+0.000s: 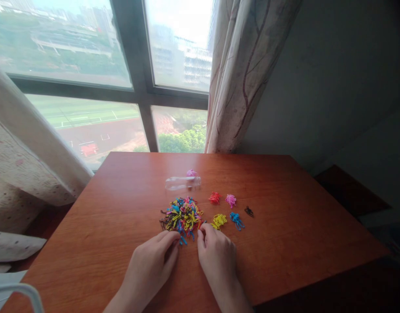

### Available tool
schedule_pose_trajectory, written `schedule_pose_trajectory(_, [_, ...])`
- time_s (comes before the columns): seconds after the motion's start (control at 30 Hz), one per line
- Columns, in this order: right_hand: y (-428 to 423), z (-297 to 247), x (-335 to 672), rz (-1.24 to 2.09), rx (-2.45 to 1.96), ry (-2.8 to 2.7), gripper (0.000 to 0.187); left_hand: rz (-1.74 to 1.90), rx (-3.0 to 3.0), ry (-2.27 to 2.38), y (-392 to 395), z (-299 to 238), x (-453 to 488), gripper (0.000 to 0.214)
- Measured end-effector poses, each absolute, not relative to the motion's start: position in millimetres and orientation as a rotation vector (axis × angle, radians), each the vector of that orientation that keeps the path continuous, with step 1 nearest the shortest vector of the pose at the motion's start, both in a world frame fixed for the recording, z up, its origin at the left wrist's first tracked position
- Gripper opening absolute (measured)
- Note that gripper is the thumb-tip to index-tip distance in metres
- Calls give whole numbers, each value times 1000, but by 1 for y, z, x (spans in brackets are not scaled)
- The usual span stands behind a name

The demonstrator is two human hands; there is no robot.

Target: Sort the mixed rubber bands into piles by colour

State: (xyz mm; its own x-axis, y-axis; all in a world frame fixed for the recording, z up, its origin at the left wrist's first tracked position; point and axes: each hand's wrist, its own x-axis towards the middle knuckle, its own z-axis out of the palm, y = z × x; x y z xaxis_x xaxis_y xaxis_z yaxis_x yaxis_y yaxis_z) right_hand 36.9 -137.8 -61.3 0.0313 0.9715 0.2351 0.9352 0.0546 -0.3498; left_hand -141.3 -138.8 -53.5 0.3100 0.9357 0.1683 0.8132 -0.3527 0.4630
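Observation:
A mixed pile of small elastic hair bands [183,213] in yellow, black, blue, pink and red lies mid-table. My left hand [156,256] rests at the pile's near left edge, thumb and fingers drawn together beside blue bands [183,240]. At the pile's near right edge, my right hand [217,252] is closed in a pinch next to a red-orange band [200,224]. What either pinch holds is hidden. Single-colour heaps sit to the right: yellow bands [220,221], partly behind my right hand, red bands [214,198], pink bands [230,200], blue bands [236,221] and black bands [249,211].
Behind the pile lies a clear plastic container [183,183] on its side, with a pink-purple bundle [191,173] against it. The wooden table [121,191] reaches a window with curtains [242,74] on both sides. A white curved rail [20,288] shows at lower left.

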Motion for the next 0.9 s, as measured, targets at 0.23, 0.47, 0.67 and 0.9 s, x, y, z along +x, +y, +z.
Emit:
schedule_pose_trajectory(0.23, [-141,-60,40,94,-1869,-1893,15,593,2285,1589,-139,-54,-141,20])
schedule_pose_trajectory(0.47, [-116,-48,68,15,-1940,-1815,17,624,2296,1588,-138,-50,-141,20])
schedule_pose_trajectory(0.67, [-73,-38,90,-75,-2045,-1899,27,669,2293,1578,-139,-48,-141,20])
schedule_pose_trajectory(0.9, [-60,-43,89,-75,-2054,-1933,22,620,2301,1589,-139,-49,-141,21])
